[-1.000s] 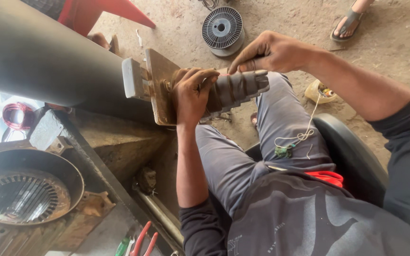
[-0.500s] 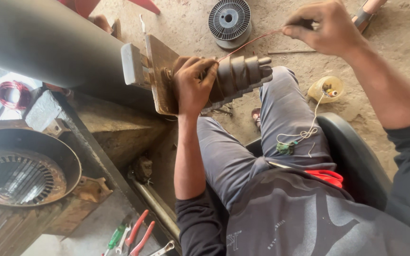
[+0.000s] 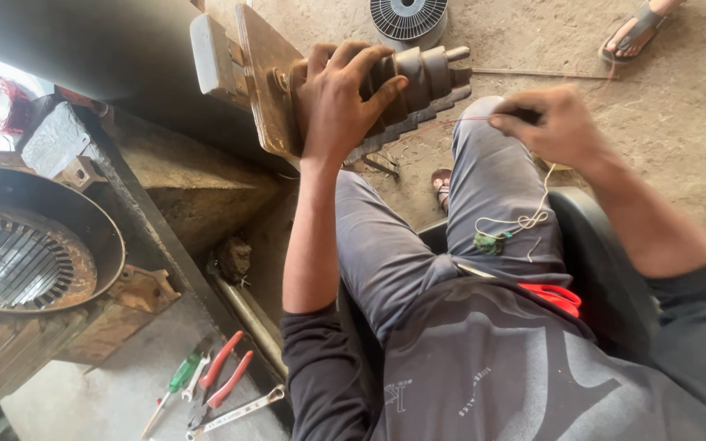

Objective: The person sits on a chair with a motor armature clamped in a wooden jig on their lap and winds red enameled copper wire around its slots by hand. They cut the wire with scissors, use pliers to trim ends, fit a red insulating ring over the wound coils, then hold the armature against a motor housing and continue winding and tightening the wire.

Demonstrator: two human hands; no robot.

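Motor stator housing (image 3: 30,253) sits at left, untouched. Stepped winding former (image 3: 418,86), above the knees, is clamped by the left hand (image 3: 341,102). Thin copper wire (image 3: 451,122) is pinched taut in the right hand (image 3: 553,126). Winding judged underway; steady tension needed next.

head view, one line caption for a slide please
Left hand grips a stepped winding former while the right hand pinches thin wire over the lap.

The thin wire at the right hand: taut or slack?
Taut: the thin wire runs straight from the stepped winding former to the pinching right hand.
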